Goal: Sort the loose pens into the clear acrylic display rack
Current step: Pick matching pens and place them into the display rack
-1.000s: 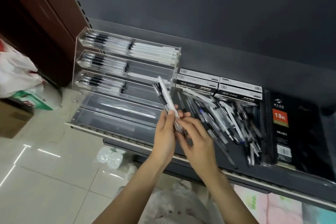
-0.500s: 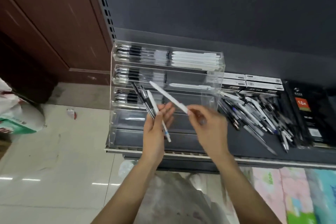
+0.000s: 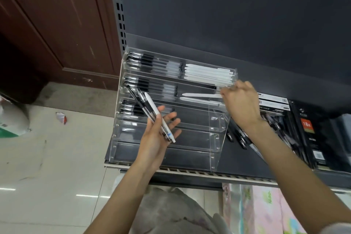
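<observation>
The left hand (image 3: 155, 137) holds a small bundle of clear-and-black and white pens (image 3: 152, 114) in its palm, ready as a stock, its fingers (image 3: 171, 118) loosely curled behind them. The right hand (image 3: 240, 102) pinches a slim white plastic pen (image 3: 199, 95), laying it in the second tier of the clear acrylic stepped display rack (image 3: 216, 139), because white pens lie there already. Loose pens (image 3: 239, 137) wait on the dark shelf (image 3: 239, 163).

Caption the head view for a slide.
Right hand sets a white pen in the acrylic rack; left hand holds three more.
</observation>
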The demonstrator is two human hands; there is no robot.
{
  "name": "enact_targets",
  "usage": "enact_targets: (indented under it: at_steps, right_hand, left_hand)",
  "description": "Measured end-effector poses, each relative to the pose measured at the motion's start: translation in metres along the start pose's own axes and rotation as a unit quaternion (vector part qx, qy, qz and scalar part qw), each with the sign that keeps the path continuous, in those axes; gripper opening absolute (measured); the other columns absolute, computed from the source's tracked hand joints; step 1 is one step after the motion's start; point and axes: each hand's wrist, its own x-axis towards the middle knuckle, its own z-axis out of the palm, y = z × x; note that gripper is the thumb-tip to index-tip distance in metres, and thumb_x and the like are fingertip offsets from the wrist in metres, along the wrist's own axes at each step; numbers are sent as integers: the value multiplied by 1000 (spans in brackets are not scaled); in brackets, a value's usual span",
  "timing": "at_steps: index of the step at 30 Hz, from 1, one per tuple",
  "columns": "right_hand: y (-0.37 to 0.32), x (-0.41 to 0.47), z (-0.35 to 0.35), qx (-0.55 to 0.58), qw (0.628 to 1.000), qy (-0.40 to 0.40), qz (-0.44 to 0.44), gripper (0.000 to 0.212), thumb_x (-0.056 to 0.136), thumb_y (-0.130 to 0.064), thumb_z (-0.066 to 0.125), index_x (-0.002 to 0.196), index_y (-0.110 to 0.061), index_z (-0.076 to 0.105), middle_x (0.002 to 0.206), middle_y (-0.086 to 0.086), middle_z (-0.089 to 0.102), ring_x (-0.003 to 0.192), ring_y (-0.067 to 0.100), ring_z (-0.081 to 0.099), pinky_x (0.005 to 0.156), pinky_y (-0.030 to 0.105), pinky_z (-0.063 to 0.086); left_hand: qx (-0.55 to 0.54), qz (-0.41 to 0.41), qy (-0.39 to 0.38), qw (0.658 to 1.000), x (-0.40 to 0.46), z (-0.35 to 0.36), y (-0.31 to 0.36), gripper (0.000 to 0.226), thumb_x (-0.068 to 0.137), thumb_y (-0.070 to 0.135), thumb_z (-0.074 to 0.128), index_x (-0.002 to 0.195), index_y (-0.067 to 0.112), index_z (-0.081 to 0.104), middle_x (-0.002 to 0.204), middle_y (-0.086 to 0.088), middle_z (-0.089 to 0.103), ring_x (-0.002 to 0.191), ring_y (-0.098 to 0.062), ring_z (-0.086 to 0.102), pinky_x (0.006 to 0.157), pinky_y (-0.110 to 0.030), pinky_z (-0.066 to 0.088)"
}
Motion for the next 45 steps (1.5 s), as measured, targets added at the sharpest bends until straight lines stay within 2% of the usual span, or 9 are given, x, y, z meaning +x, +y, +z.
enact_targets:
  at_steps: [9, 15, 20, 24, 27, 33, 36, 38, 45]
  right_hand:
    - [3, 11, -2, 8, 991, -61, -118, 38, 21, 7, 75, 42, -18, 57, 33, -3, 42, 39, 17, 45, 49, 18, 36]
    - [4, 6, 11, -24, 991, -92, -91, 30, 43, -5, 82, 53, -25, 62, 45, -9, 53, 42, 12, 52, 44, 17, 34]
    - [9, 3, 3, 24, 993, -93, -67, 28, 74, 2, 61, 82, -24, 63, 77, -5, 64, 69, 15, 62, 52, 24, 34]
    - [4, -15, -10, 278, 958, 72, -4, 6, 82, -19, 68, 83, -24, 69, 75, -8, 69, 63, 15, 64, 52, 27, 50]
    - [-23, -33, -29, 449, 893, 32, -13, 12, 86, -34, 60, 90, -28, 69, 82, -13, 70, 70, 10, 64, 60, 33, 54]
    - [-50, -40, -23, 536, 844, -17, -12, 22, 82, -25, 69, 104, -30, 67, 88, -13, 71, 78, 4, 64, 69, 31, 54]
    - [-23, -34, -18, 487, 873, 30, 19, 18, 80, -21, 72, 97, -25, 70, 84, -10, 67, 68, 3, 57, 63, 26, 50]
    - [4, -25, -14, 404, 911, 70, 40, 15, 78, -19, 74, 92, -24, 71, 84, -8, 66, 69, 10, 59, 59, 22, 43]
    - [14, 0, 3, 185, 981, 47, -29, 20, 68, -9, 79, 80, -24, 73, 74, -6, 64, 71, 18, 62, 45, 20, 43]
  left_hand:
    - [-3, -15, -15, 1000, 12, 16, -2, 26, 101, 28, 35, 116, 33, 55, 100, -1, 70, 104, -21, 65, 91, -52, 50]
    - [-26, -14, -12, 999, 18, 23, -6, 25, 101, 27, 36, 114, 31, 57, 100, -2, 70, 101, -20, 66, 89, -50, 50]
    - [-76, -13, -6, 997, 21, 33, -11, 26, 101, 25, 36, 118, 27, 55, 99, -3, 70, 96, -19, 68, 86, -49, 52]
    - [-88, -2, -3, 996, 23, 42, -13, 25, 100, 25, 37, 118, 27, 55, 103, -3, 70, 99, -19, 68, 83, -48, 53]
    - [-107, 16, -11, 994, 22, 50, -16, 23, 97, 24, 39, 114, 27, 55, 110, -4, 69, 102, -19, 66, 83, -43, 54]
    - [-85, 49, -40, 994, 19, 57, -20, 31, 95, 26, 39, 121, 26, 54, 119, -3, 66, 108, -19, 62, 76, -33, 56]
    - [-63, 52, -39, 996, 20, 50, -20, 33, 94, 27, 41, 124, 28, 54, 110, 1, 67, 106, -16, 63, 87, -43, 53]
    - [-49, 60, -23, 997, 19, 44, -18, 25, 98, 26, 39, 117, 28, 56, 84, 3, 63, 83, -12, 63, 85, -41, 52]
    - [-48, 57, 13, 997, 15, 35, -17, 24, 100, 19, 34, 106, 22, 58, 56, 8, 30, 47, -4, 28, 51, -16, 38]
